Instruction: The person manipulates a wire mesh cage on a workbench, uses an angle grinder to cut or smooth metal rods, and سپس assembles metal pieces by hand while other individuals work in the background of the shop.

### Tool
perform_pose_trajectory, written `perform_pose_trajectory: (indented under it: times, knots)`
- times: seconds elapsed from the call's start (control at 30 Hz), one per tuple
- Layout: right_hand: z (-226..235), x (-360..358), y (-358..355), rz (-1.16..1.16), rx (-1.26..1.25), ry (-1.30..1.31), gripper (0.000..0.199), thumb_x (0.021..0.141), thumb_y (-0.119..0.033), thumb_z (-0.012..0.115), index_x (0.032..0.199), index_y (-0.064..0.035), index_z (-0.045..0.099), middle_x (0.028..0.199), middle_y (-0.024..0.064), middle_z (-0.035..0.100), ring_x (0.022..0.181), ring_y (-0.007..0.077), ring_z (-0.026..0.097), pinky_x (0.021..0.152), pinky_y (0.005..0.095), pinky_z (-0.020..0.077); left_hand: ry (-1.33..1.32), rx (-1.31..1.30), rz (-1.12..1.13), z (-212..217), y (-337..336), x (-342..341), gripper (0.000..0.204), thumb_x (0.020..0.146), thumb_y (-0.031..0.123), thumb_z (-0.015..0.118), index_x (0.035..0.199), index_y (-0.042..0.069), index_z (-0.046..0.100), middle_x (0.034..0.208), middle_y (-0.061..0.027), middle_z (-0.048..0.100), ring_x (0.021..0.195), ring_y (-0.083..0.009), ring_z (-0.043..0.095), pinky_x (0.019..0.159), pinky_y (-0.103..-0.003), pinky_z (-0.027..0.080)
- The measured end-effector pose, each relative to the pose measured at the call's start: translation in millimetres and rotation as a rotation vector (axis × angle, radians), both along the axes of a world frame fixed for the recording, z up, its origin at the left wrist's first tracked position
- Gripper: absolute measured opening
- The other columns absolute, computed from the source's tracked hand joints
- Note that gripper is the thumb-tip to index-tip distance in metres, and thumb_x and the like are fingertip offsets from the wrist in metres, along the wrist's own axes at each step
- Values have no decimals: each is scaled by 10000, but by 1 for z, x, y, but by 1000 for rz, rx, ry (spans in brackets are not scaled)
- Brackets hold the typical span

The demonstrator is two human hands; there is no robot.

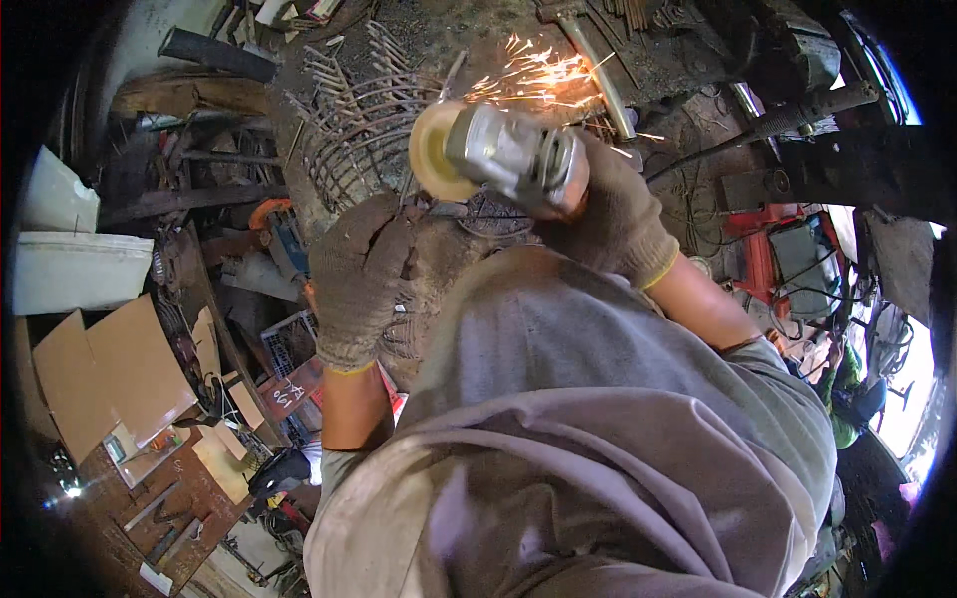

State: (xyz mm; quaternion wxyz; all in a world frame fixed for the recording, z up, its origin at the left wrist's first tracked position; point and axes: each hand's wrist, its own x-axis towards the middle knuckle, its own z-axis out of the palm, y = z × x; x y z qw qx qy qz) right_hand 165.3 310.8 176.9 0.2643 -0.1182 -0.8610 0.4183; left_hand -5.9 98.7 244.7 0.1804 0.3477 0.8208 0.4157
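Observation:
My right hand (pixel 623 214), in a brown knit glove with a yellow cuff edge, is closed around the body of an angle grinder (pixel 513 154). The grinder's pale yellow disc (pixel 436 151) faces left, and orange sparks (pixel 538 80) fly out beyond it. Below and left of the disc, my left hand (pixel 364 259) wears a matching glove. Its fingers are curled, and what they grip beside the disc is too hidden to make out. Just beyond both hands lies a pile of bent ribbed metal rods (pixel 369 120) on the dirty work surface.
A hammer-like tool with a long metal handle (pixel 598 80) lies beyond the sparks. To the left are cardboard (pixel 120 374), a white box (pixel 80 274) and a brown table (pixel 110 518) with tools. At right stands a red-framed machine (pixel 788 259); farther off is a person in green (pixel 852 404).

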Motion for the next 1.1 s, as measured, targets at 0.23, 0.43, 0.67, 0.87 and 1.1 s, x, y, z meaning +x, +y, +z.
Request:
perform_pose_trajectory:
  times: [0.23,0.43,0.67,0.87,1.1]
  knots:
    - [-3,-8,5,-55,155,35,709,693,-243,841,1316,-80,544,1207,174,621,1126,359,627,944,422,527,297,-71,-34,4,-2,4,145,887,90,672,1001,2,684,832,-109,677,612,-177,643,578,-328,505]
    - [1,-7,-1,-122,-8,-99,702,700,-225,840,1315,-37,557,1190,164,649,1124,336,641,972,389,515,311,-95,-74,-7,-9,-6,247,856,105,727,1066,-22,697,941,-147,712,776,-195,688,717,-334,544]
    - [-2,0,-11,-119,-34,-109,690,703,-205,841,1309,-24,566,1195,163,655,1106,331,652,950,382,526,93,-123,59,6,-3,2,247,861,115,713,1070,-16,697,923,-141,711,766,-205,692,706,-338,541]
    - [-1,-7,-2,-122,84,-7,707,705,-251,843,1321,-69,547,1176,179,638,1090,354,648,939,398,535,52,-100,49,9,1,5,245,858,118,696,1055,-27,686,869,-130,697,720,-193,670,674,-337,531]
    - [10,-6,5,-83,64,-125,747,683,-198,842,1339,-25,529,1182,160,641,1113,309,648,990,381,507,-209,-72,119,4,-2,4,188,861,81,688,1016,-26,690,830,-74,679,661,-143,625,590,-302,516]
